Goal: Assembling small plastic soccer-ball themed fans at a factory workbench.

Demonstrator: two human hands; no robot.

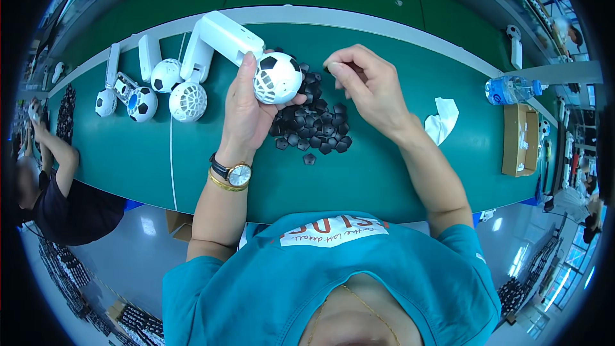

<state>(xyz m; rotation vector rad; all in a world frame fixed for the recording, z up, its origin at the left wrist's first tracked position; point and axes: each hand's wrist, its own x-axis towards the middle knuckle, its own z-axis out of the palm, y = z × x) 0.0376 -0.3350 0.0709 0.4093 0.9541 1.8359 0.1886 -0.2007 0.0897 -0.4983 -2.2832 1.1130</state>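
Observation:
My left hand (246,112) is closed around a white ball-headed device (278,78), a football-patterned ball with black pentagons and an openwork grille on its lower side. A white block-shaped handle (232,37) reaches up and left from beside the ball; my fingers hide the joint. To the right of the ball, my right hand (368,83) pinches a small dark piece (329,68), apparently a black pentagon, between thumb and forefinger. Below and between the hands lies a loose heap of black pentagon pieces (314,127), with one piece (309,159) apart at the near side.
Several similar ball-headed devices (188,102) with white handles lie on the green table (384,179) at left. A white sheet (442,120), a clear bottle (512,90) and a cardboard box (520,141) are at right. Another person (64,186) sits at far left.

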